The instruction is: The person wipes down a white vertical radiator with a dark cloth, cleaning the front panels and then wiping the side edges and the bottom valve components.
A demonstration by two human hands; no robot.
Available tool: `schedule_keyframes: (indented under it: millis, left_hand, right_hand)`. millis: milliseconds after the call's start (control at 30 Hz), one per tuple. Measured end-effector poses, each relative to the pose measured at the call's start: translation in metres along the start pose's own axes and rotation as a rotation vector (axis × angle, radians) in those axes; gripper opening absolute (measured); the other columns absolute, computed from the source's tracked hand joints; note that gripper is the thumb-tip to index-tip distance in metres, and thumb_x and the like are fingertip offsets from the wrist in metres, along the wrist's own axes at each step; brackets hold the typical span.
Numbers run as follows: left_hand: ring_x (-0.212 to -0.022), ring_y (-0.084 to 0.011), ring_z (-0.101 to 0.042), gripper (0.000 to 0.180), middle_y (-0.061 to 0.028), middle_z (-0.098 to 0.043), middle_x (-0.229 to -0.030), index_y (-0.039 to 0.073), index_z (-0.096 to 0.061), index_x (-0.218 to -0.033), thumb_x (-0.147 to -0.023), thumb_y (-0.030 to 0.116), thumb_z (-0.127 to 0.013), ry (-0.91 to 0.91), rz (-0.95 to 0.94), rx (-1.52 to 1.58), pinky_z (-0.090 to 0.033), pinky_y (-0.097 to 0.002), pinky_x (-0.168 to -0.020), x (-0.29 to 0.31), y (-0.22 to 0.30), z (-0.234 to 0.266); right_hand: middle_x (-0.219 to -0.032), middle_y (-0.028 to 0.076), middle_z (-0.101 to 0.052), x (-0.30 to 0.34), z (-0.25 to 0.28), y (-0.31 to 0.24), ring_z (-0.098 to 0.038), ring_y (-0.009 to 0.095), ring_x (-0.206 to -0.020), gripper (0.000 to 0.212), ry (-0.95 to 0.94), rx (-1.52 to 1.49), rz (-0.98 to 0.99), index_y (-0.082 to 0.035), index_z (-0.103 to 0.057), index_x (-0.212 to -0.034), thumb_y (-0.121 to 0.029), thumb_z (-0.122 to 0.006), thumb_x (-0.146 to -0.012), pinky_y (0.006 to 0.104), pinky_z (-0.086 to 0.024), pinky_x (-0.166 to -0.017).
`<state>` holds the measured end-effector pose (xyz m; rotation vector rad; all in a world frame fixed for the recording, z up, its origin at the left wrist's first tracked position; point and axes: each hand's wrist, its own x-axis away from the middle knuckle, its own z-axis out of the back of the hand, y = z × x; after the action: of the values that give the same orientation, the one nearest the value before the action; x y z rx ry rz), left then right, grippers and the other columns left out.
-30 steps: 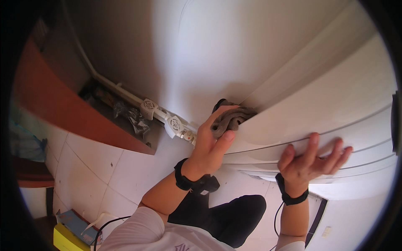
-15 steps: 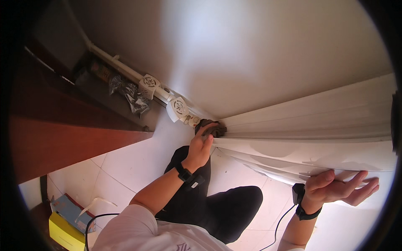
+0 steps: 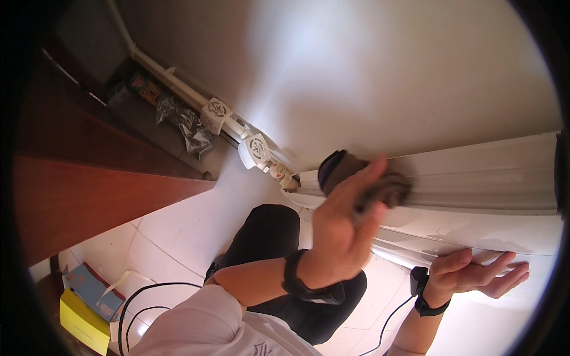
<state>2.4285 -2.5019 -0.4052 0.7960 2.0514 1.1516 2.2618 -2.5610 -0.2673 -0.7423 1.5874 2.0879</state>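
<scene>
My left hand (image 3: pixel 341 234) is closed on a dark brown cloth (image 3: pixel 392 191), bunched between thumb and fingers; hand and cloth are smeared by motion. They are over the left part of a long white radiator (image 3: pixel 487 172) with lengthwise ridges, and I cannot tell whether the cloth touches it. At the radiator's lower right face is my right hand (image 3: pixel 466 274), palm turned up and fingers spread, holding nothing. Its fingertips are at or very near the white surface. Black bands circle both wrists.
White pipes with two valve heads (image 3: pixel 255 151) run along the wall to the radiator's left end. A crumpled silvery plastic bag (image 3: pixel 193 130) lies behind a reddish-brown wooden panel (image 3: pixel 107 196). At lower left are a yellow box (image 3: pixel 84 320) and a blue-grey box (image 3: pixel 95 291). Black cables hang near my arms.
My left hand has lifted the cloth away from the radiator's left end by the valve and moved it rightward along the radiator. The right hand has stayed almost in place.
</scene>
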Motion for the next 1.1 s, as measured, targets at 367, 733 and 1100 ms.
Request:
schedule_keyframes:
  millis: [367, 733, 1100]
  left_hand:
    - [-0.144, -0.0315, -0.037, 0.074, -0.015, -0.048, -0.152, -0.004, -0.026, -0.156, -0.104, 0.045, -0.047, -0.24, 0.047, -0.021, -0.023, -0.0411, -0.12, -0.002, -0.082, 0.041]
    - [-0.155, -0.0283, -0.018, 0.048, -0.011, -0.033, -0.164, 0.005, -0.044, -0.151, -0.11, 0.028, -0.033, -0.368, 0.429, -0.123, -0.015, -0.0382, -0.125, 0.029, -0.16, 0.101]
    - [-0.152, -0.0311, -0.029, 0.053, -0.0172, -0.04, -0.16, 0.003, -0.043, -0.152, -0.109, 0.034, -0.035, -0.374, 0.482, -0.195, -0.021, -0.0373, -0.122, 0.006, -0.095, 0.064]
  right_hand:
    - [-0.158, 0.023, -0.025, 0.009, -0.002, 0.005, -0.02, 0.036, -0.149, 0.053, 0.004, -0.041, -0.024, 0.003, -0.037, -0.15, -0.027, -0.035, -0.107, 0.0565, -0.023, -0.119]
    - [-0.157, 0.022, -0.026, 0.011, -0.004, 0.006, -0.023, 0.035, -0.147, 0.052, 0.039, -0.074, -0.032, 0.003, -0.038, -0.15, -0.028, -0.036, -0.108, 0.052, -0.031, -0.116]
    - [-0.158, 0.028, -0.022, 0.023, -0.01, -0.017, -0.017, 0.049, -0.148, 0.055, -0.052, 0.002, -0.037, -0.003, -0.04, -0.15, -0.034, -0.038, -0.105, 0.0649, -0.023, -0.117]
